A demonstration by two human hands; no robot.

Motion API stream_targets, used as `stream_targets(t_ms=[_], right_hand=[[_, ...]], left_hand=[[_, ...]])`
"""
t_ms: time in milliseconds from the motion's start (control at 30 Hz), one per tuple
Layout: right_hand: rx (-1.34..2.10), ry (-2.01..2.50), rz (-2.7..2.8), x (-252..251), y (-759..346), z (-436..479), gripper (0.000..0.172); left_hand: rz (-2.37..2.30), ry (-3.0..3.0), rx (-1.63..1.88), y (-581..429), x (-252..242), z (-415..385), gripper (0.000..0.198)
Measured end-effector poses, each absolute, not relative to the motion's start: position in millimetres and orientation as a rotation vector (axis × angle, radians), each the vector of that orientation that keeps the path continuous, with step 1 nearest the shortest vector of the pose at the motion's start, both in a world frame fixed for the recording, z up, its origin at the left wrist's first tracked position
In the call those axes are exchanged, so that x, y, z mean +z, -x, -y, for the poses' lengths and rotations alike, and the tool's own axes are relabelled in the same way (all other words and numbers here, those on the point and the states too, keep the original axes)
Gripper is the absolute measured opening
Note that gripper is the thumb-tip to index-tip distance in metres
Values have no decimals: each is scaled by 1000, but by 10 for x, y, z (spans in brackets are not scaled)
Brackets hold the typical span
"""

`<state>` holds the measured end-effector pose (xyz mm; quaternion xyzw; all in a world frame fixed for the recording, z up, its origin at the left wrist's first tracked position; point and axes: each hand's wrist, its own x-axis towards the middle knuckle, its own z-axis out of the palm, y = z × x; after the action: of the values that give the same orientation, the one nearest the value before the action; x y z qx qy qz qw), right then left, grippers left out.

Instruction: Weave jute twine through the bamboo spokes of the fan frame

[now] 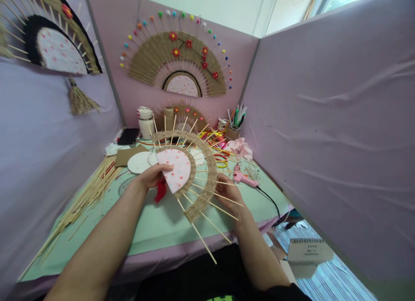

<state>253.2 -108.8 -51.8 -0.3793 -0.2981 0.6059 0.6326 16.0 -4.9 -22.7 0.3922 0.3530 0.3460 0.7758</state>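
Note:
A half-round fan frame of thin wooden sticks, woven with brown twine, is held up over the green table, tilted with its sticks fanning up and to the right. My left hand grips its spotted white centre piece, thumb on the front and the other fingers hidden behind. At the outer woven band, my right hand closes on the frame from behind, partly covered by band and sticks. Something red and fluffy hangs beneath my left hand.
Loose sticks lie along the table's left side. White discs, cardboard and a phone are behind them. A pink glue gun with a black cord lies right. A white bottle and tool pot stand at the back; finished fans hang on partitions.

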Motion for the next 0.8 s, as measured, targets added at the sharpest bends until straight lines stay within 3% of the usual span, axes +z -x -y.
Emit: stream_targets(t_ms=[433, 800], right_hand=[[1416, 720, 662, -393, -2708, 1188, 37], [1204, 887, 694, -406, -2808, 1207, 26]], left_hand=[[-812, -853, 849, -34, -103, 49, 20], [-850, -990, 864, 104, -96, -15, 18]])
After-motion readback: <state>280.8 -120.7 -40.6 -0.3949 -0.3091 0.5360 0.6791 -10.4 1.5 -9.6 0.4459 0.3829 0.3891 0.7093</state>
